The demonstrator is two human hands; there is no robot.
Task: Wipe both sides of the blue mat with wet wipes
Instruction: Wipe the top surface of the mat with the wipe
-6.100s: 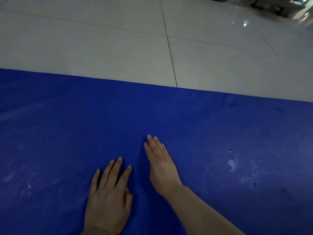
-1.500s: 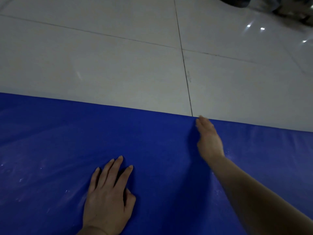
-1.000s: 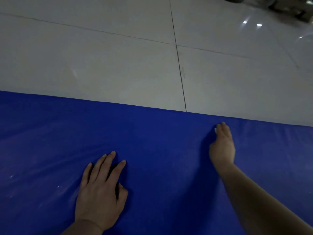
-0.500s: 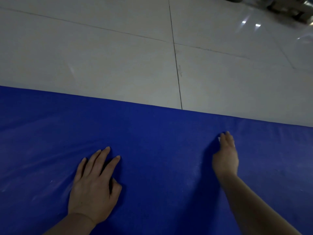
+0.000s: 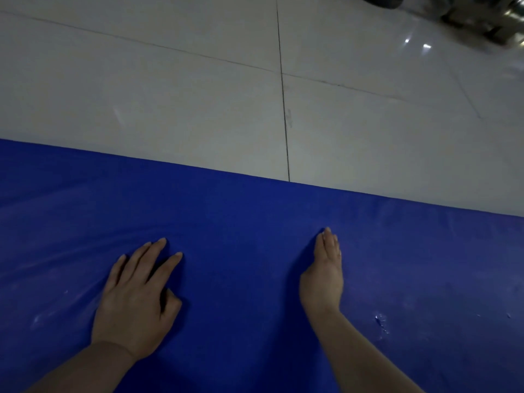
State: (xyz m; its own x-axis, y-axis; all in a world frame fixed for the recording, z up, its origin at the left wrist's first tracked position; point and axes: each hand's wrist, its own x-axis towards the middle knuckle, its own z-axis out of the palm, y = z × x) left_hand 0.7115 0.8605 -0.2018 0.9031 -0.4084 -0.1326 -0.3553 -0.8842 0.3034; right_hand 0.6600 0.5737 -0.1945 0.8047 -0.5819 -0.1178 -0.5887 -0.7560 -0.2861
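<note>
The blue mat (image 5: 255, 222) is spread flat on the tiled floor (image 5: 170, 95), filling the near half of the view. The left hand (image 5: 136, 296) is pressed flat on it, fingers spread, probably as a brace. The right hand (image 5: 323, 276) is laid on the mat with straight fingers; a wipe beneath it cannot be made out. Wet streaks and droplets (image 5: 381, 324) are seen on the vinyl. Blurred dark objects (image 5: 482, 15) are glimpsed far right.

Left hand (image 5: 133, 302) and right hand (image 5: 323, 276) on mat (image 5: 241, 251), floor (image 5: 198, 95) beyond.
</note>
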